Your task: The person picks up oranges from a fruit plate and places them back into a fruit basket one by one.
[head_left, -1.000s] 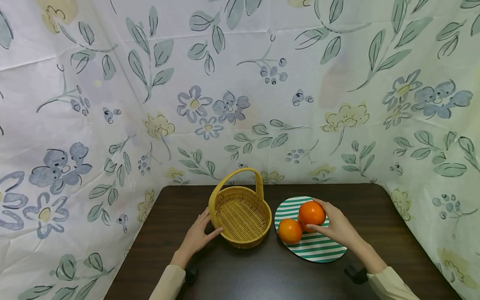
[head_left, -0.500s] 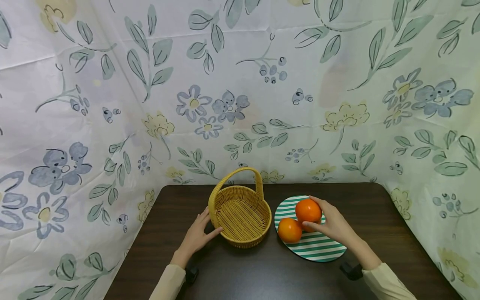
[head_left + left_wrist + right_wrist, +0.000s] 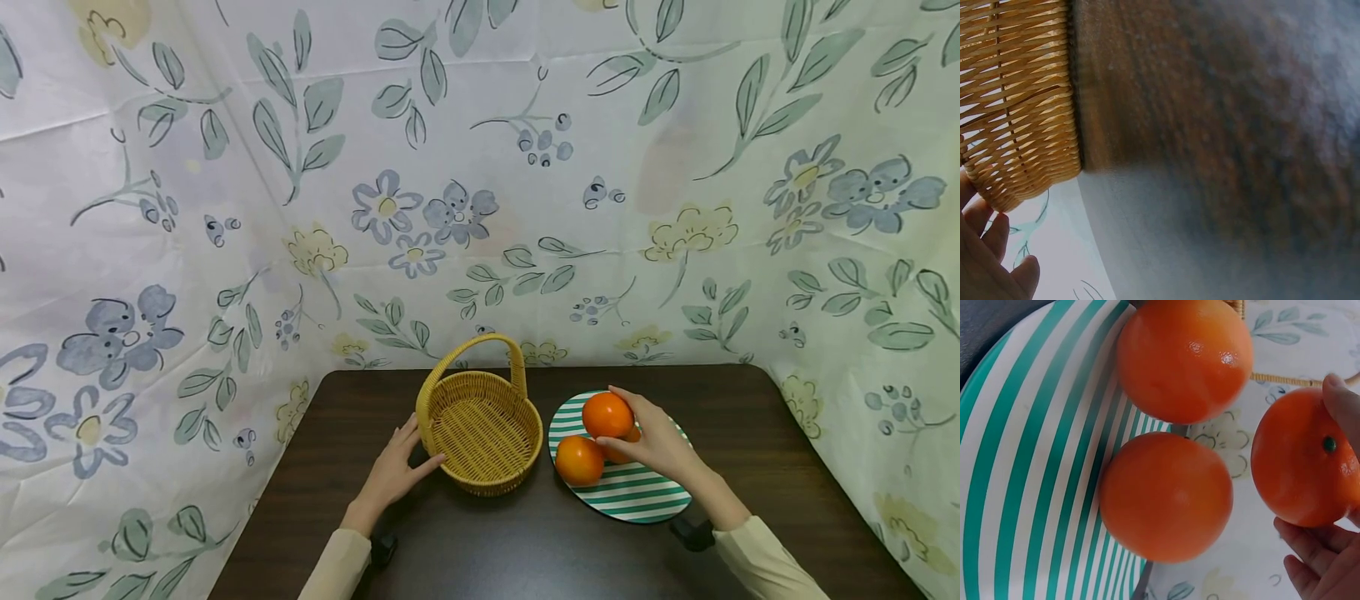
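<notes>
My right hand (image 3: pixel 660 437) holds an orange (image 3: pixel 607 415) between thumb and fingers, raised over the striped plate (image 3: pixel 637 502). In the right wrist view this held orange (image 3: pixel 1297 465) shows its green stem end and is apart from the others. Two more oranges lie on the plate: one at the left (image 3: pixel 579 460), and another (image 3: pixel 618 455) partly hidden behind my right thumb. My left hand (image 3: pixel 393 473) rests against the left side of a yellow wicker basket (image 3: pixel 487 437), thumb and fingers spread. The left wrist view shows fingertips (image 3: pixel 999 228) at the basket's woven wall.
The basket stands upright on a dark wooden table (image 3: pixel 480 550), left of the plate, its arched handle (image 3: pixel 487 337) rising at the back left. A floral cloth (image 3: pixel 480 167) hangs behind the table and along its sides.
My right hand has moved left and slightly away from me with the held orange, uncovering more of the orange behind it. The left hand and basket have stayed in place.
</notes>
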`<action>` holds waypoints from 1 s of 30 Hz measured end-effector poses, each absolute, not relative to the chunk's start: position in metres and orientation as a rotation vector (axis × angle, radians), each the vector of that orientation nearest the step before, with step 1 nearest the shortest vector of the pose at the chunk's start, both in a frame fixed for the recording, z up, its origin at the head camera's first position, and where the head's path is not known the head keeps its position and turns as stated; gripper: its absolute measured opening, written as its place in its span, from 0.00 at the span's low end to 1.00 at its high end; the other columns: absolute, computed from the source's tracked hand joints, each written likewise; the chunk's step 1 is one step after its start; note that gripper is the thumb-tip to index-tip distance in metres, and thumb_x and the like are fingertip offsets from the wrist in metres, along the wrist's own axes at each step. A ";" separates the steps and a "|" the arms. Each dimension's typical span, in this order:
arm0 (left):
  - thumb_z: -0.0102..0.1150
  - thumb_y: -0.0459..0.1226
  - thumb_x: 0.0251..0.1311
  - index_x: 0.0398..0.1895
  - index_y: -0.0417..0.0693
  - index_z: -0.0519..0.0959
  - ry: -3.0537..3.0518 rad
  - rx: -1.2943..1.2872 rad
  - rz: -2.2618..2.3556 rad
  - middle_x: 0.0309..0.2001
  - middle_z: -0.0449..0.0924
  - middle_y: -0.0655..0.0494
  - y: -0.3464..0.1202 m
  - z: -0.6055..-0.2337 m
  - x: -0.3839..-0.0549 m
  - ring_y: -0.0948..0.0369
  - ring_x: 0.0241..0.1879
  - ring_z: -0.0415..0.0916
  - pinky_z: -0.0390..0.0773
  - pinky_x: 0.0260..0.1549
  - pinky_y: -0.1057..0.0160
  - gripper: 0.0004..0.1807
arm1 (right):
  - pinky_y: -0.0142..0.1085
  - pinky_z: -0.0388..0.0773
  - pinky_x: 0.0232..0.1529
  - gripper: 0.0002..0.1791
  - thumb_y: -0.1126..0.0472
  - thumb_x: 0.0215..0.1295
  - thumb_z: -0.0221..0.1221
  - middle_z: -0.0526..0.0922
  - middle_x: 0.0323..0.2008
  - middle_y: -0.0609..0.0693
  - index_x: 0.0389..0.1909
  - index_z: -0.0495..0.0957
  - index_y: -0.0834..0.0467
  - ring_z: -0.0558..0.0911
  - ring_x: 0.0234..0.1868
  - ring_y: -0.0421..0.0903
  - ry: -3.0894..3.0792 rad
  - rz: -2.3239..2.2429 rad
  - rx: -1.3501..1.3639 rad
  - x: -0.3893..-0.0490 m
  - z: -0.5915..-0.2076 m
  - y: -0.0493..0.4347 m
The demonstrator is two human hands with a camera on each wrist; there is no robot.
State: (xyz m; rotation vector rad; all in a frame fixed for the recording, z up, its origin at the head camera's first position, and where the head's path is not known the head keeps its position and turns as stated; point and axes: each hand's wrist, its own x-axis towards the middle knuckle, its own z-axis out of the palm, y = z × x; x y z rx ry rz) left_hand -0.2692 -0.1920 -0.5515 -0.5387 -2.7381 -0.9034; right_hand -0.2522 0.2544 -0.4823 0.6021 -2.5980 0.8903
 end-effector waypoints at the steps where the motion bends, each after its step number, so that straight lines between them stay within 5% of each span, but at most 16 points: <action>1: 0.55 0.63 0.53 0.70 0.66 0.58 -2.735 -0.542 -0.905 0.72 0.47 0.59 -0.192 -0.552 -0.269 0.51 0.71 0.49 0.48 0.66 0.44 0.40 | 0.53 0.76 0.46 0.46 0.40 0.48 0.67 0.74 0.55 0.54 0.66 0.62 0.54 0.77 0.50 0.52 -2.601 0.896 0.599 -0.253 -0.482 0.254; 30: 0.54 0.63 0.53 0.68 0.71 0.58 -2.739 -0.535 -0.933 0.73 0.47 0.61 -0.192 -0.553 -0.270 0.54 0.71 0.47 0.48 0.66 0.43 0.38 | 0.50 0.78 0.44 0.47 0.35 0.47 0.64 0.72 0.58 0.54 0.67 0.60 0.51 0.77 0.49 0.53 -2.639 1.016 0.556 -0.264 -0.481 0.222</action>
